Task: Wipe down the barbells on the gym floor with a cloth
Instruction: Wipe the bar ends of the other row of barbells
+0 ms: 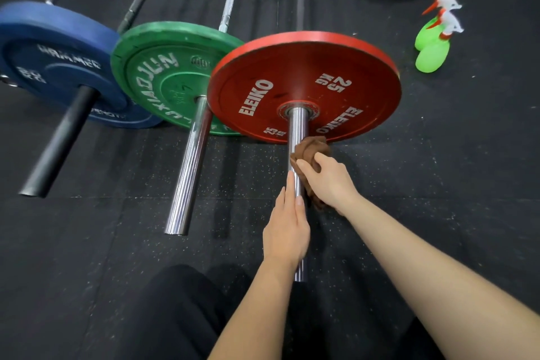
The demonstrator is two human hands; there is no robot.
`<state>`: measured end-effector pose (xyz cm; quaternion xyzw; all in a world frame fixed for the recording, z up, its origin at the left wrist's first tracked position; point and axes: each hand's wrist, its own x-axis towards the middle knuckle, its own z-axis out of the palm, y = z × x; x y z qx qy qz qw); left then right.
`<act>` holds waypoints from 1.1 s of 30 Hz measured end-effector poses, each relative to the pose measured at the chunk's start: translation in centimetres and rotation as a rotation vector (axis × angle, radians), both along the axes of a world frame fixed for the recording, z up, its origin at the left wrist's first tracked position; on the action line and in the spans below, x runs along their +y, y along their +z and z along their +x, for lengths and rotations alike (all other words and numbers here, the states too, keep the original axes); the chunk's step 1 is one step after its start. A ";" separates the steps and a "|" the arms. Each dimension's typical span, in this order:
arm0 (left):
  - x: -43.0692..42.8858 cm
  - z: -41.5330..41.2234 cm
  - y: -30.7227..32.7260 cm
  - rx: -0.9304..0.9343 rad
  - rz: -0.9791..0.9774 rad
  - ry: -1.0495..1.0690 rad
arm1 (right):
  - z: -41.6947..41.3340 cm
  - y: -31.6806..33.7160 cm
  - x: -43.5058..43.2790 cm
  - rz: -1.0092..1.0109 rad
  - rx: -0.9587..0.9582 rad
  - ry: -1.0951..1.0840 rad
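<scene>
Barbell sleeve (297, 126) jutting from the red plate (304, 79) is mid-wipe: right hand (327, 181) clutches the brown cloth (309, 149) against it just before that plate, left hand (287, 231) lies flat-fingered nearer its end, and the neighbouring bars (190, 172) left of the plate likely await wiping.

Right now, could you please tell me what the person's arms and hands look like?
Both forearms are bare to the frame edge; no sleeves show. The left hand and right hand wear no gloves, and no rings, watch or wristband show. Black trousers cover the legs.
</scene>
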<state>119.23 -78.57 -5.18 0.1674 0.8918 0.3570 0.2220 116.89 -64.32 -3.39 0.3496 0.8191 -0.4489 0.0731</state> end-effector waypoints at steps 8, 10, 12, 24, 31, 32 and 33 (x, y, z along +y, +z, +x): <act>-0.5 -0.3 -1.2 0.008 0.016 0.011 | 3.3 -1.1 -1.7 -0.119 0.016 -0.064; -0.6 -0.4 -1.3 0.008 0.028 0.006 | 3.8 -1.5 -1.5 -0.174 0.006 -0.063; -0.5 -0.3 -1.4 0.012 0.033 0.000 | 3.9 -1.5 -1.1 -0.195 0.015 -0.073; -0.4 -0.1 -1.3 -0.040 0.068 0.021 | 7.6 -2.0 -3.4 -0.331 0.029 -0.168; -0.6 0.1 -1.4 -0.059 0.118 0.021 | 6.8 -1.8 -3.5 -0.343 0.077 -0.220; -0.7 0.1 -1.4 -0.063 0.114 0.023 | 6.7 -1.8 -3.9 -0.343 0.069 -0.236; -0.6 0.0 -1.3 -0.070 0.112 0.024 | 6.8 -1.8 -4.2 -0.343 0.060 -0.255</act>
